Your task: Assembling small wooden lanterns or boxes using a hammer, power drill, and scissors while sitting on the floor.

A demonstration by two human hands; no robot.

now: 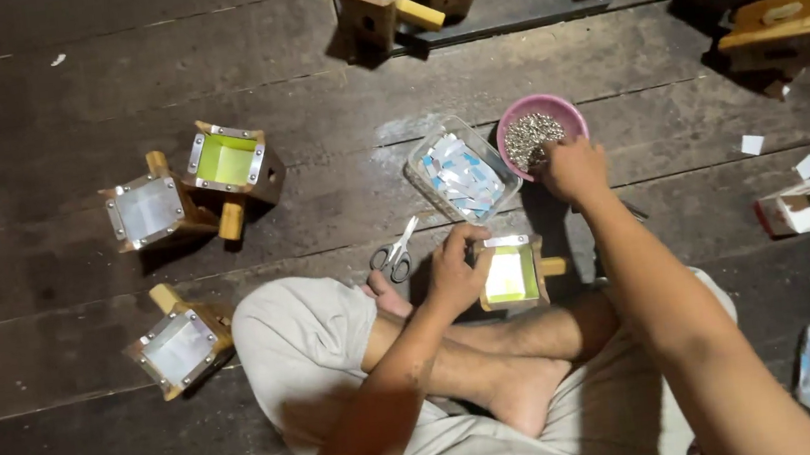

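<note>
The person sits cross-legged on the dark plank floor [29,86], and near the centre of the frame the left hand [454,272] grips a small wooden box [510,275], fingers wrapped on its left edge, steadying it against the legs so its open face points up. That face shows a pale yellow-green pane in a light wood frame, with a metal strip along the top edge and a short peg jutting from the right side.

The right hand [574,168] reaches up and right into the pink bowl [540,128], which holds small grey bits, perhaps tacks or nails; its fingers dip into the heap, and whether they pinch anything I cannot tell.

A clear tub [463,173] of white and blue slips sits just left of the bowl, scissors [396,254] lie below it, all within arm's reach. At left three similar boxes [182,186] lie with metal-cornered panes, seemingly set apart.
</note>
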